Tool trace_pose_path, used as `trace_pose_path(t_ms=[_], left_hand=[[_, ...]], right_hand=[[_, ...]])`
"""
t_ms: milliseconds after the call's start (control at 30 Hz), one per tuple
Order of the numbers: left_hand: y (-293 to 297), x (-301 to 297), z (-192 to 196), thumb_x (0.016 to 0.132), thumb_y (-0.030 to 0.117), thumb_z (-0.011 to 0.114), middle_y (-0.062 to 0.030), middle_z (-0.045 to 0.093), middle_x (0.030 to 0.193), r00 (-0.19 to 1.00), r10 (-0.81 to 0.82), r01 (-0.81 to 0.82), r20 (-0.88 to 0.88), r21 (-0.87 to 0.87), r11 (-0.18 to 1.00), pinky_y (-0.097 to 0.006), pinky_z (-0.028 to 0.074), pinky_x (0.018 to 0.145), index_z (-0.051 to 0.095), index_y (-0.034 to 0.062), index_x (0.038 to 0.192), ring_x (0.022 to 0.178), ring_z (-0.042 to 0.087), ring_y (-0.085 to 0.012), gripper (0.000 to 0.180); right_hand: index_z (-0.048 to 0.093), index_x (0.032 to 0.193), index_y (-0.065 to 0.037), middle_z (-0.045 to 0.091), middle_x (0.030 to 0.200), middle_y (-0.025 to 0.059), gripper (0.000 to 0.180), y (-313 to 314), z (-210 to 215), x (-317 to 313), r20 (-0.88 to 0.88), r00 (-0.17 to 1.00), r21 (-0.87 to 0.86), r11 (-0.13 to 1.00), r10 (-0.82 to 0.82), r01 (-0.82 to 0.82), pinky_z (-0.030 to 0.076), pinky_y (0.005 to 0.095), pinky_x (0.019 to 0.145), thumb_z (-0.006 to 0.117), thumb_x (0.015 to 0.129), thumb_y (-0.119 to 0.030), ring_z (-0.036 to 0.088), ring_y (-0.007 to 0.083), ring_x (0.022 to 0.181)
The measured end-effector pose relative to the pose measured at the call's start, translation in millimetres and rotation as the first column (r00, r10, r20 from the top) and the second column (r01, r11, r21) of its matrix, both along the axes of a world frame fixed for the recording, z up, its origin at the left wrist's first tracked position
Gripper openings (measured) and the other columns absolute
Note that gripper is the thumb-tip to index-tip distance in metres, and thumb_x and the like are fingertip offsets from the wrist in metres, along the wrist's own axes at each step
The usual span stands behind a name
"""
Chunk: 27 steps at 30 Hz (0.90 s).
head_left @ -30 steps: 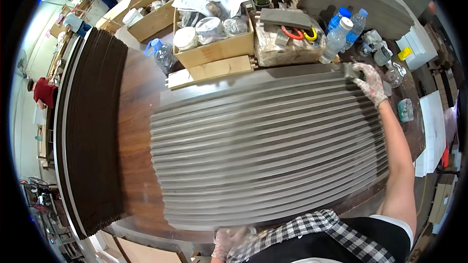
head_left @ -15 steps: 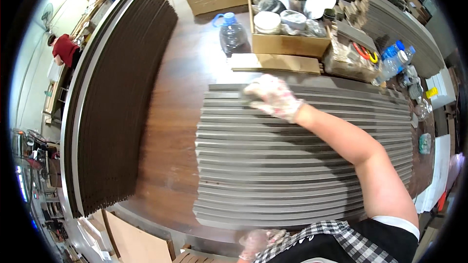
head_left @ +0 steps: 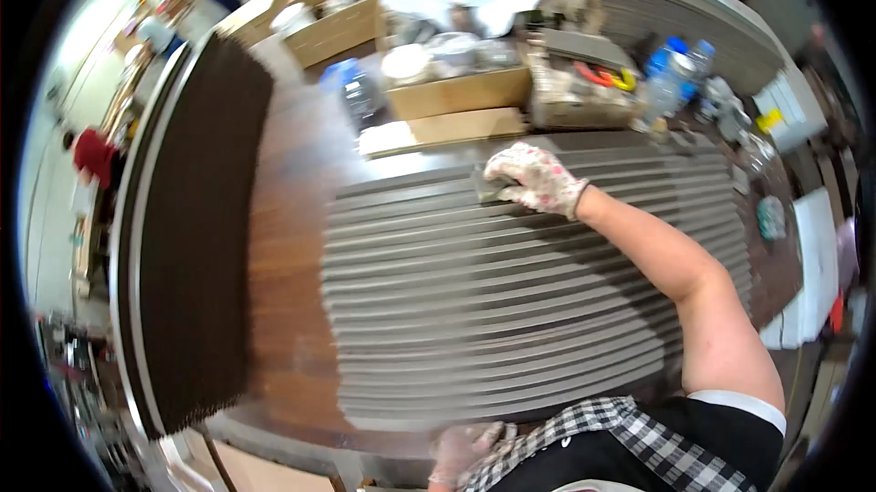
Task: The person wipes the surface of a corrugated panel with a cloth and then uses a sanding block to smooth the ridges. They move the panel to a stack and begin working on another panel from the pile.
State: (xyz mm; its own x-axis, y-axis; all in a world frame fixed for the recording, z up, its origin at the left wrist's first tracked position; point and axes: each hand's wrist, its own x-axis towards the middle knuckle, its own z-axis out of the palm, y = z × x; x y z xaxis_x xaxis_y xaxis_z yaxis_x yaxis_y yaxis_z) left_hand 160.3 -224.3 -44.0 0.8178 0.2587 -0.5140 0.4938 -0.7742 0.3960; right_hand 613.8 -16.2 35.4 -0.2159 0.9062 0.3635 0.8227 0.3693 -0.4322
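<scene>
My right hand point(head_left: 538, 183), in a white glove with a pink and red pattern, is closed around a small grey block point(head_left: 491, 185). It presses the block to the far part of a wide row of long grey ridged strips point(head_left: 411, 309) lying side by side on the table. My left hand point(head_left: 464, 452), in a pale glove, rests by the near table edge against the checked apron. Its fingers look loosely stretched with nothing in them, though blur softens them.
A tall stack of dark strips point(head_left: 196, 236) stands at the left on the brown table point(head_left: 287, 309). Behind the row are a cardboard box point(head_left: 461, 95) of tubs, a blue-capped bottle point(head_left: 358, 99), a flat cardboard piece point(head_left: 438, 133) and clear bottles point(head_left: 671, 86). Other people work farther off.
The view has turned, so the table's things sit farther left. My right hand, with the grey block, has moved rightward along the far strips. My left hand stays at the near edge.
</scene>
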Motion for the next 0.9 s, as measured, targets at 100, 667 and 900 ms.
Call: trace_pose_path(t_ms=[100,667,900], left_hand=[[-16,-51,-45,0.090,0.037,0.060,0.0001,0.067,0.104,0.985,-0.086,0.060,0.146,0.172,0.983,-0.037,0.051,0.068,0.063,0.0189,0.109,0.089,0.066,-0.0177,0.026],[13,11,17,0.086,0.029,0.064,-0.0119,0.061,0.099,0.493,0.846,-0.834,-0.202,-0.388,0.393,-0.042,0.046,0.077,0.057,0.0184,0.112,0.088,0.057,-0.0265,0.029],[8,7,10,0.087,0.015,0.065,-0.0066,0.062,0.083,0.408,0.903,-0.807,-0.131,-0.515,0.290,-0.036,0.048,0.065,0.061,0.0085,0.088,0.072,0.055,-0.0192,0.008]], right_hand=[[0.060,0.103,-0.010,0.064,0.103,0.0079,0.039,-78,10,88,0.015,0.991,-0.098,0.986,-0.132,0.133,0.047,0.0400,0.089,0.078,0.068,-0.012,0.059,0.0300,0.099],[0.064,0.099,-0.010,0.068,0.099,0.0111,0.035,-327,22,307,0.042,0.508,-0.110,0.501,-0.861,0.858,0.048,0.0360,0.086,0.078,0.071,-0.025,0.064,0.0306,0.097],[0.064,0.099,-0.007,0.065,0.102,0.0091,0.031,-232,5,187,-0.036,0.780,-0.075,0.780,-0.624,0.621,0.048,0.0378,0.090,0.077,0.071,-0.013,0.059,0.0288,0.101]])
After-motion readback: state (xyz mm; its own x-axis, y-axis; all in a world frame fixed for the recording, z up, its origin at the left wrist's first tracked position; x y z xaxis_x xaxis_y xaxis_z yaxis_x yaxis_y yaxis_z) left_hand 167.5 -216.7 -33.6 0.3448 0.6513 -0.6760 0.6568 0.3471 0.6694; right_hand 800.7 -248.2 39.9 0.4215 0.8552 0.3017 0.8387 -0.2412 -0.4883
